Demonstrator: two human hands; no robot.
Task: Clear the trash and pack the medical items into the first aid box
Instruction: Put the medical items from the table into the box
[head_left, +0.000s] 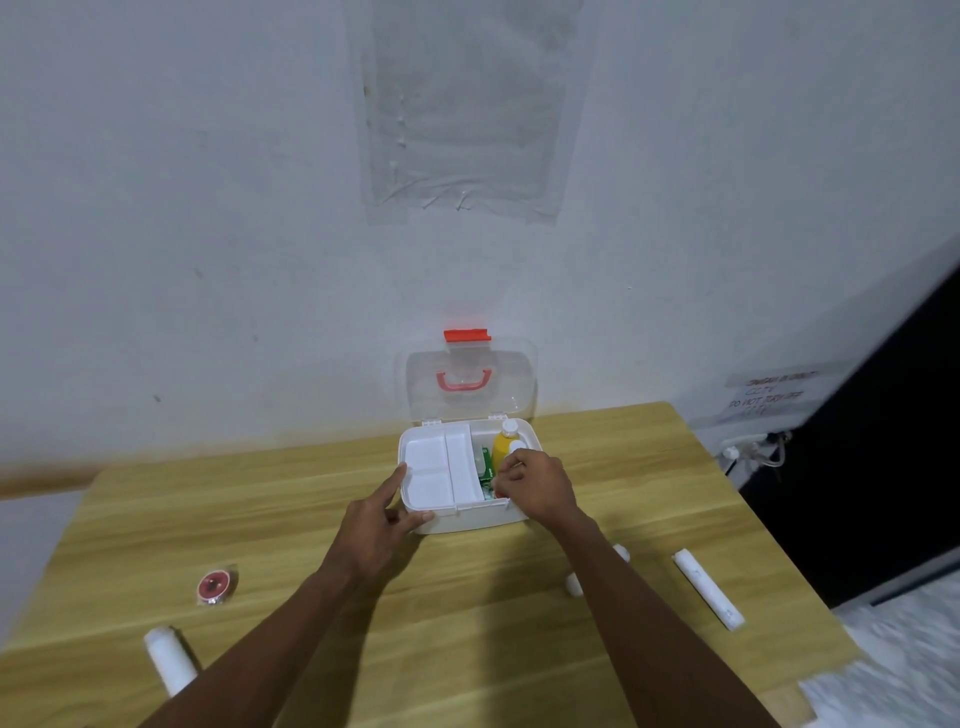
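A white first aid box (467, 519) stands open at the far middle of the wooden table, its clear lid (470, 382) with a red handle upright against the wall. A white divided tray (439, 470) fills its left half. A yellow bottle (503, 446) and green packets (485, 467) lie in the right half. My left hand (384, 519) rests on the box's front left corner, thumb on the wall and fingers on the rim. My right hand (535, 486) reaches into the right compartment with curled fingers; whether it holds something is hidden.
A red tape roll in clear wrap (214, 586) lies at the left. One white bandage roll (169, 657) sits near the left front, another white roll (707, 588) at the right, and a third white roll (574, 584) peeks from under my right forearm. A dark cabinet (857, 493) stands right of the table.
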